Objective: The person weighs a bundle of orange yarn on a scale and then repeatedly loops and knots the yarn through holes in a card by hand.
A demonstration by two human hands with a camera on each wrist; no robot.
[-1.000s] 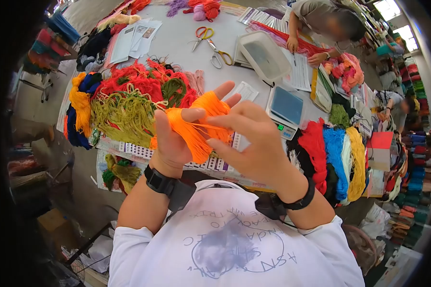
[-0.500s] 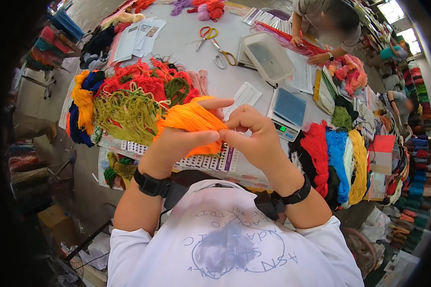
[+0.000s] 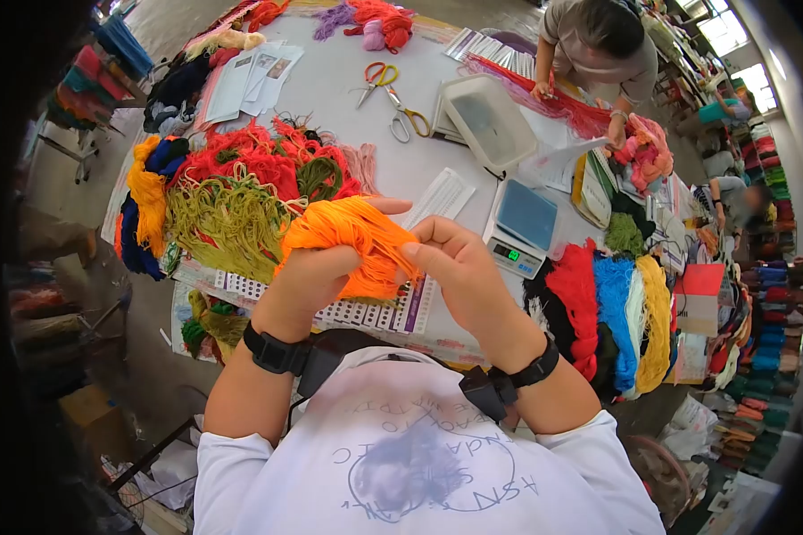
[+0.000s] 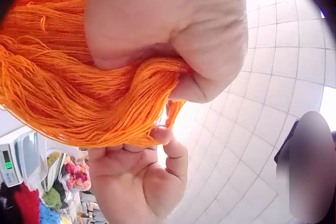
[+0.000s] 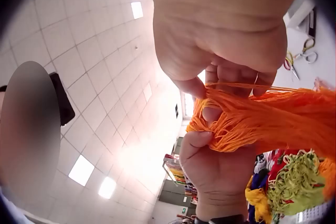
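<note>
An orange yarn skein [image 3: 352, 234] is held up in front of the chest, above the table's near edge. My left hand [image 3: 308, 278] grips it, the thumb lying over the strands; in the left wrist view the left hand [image 4: 168, 29] has the skein [image 4: 89, 98] bunched at the thumb. On the skein's right side, my right hand [image 3: 468, 272] pinches some strands between thumb and fingertips. The right wrist view shows the right hand [image 5: 226, 35] drawing a few thin strands across the orange bundle [image 5: 262, 121]. Some fingers are hidden behind the yarn.
Red yarn [image 3: 241, 147] and olive yarn [image 3: 227, 214] lie left on the table. Scissors [image 3: 408, 120], a plastic tub [image 3: 489, 120] and a scale [image 3: 519, 227] stand beyond the hands. Colored skeins [image 3: 616, 312] hang at right; another person [image 3: 598, 45] works across the table.
The skein has gone from spread over the left fingers to bunched in the left grip. The right hand has closed on strands at its edge. Across the table, the other person has lifted a paper.
</note>
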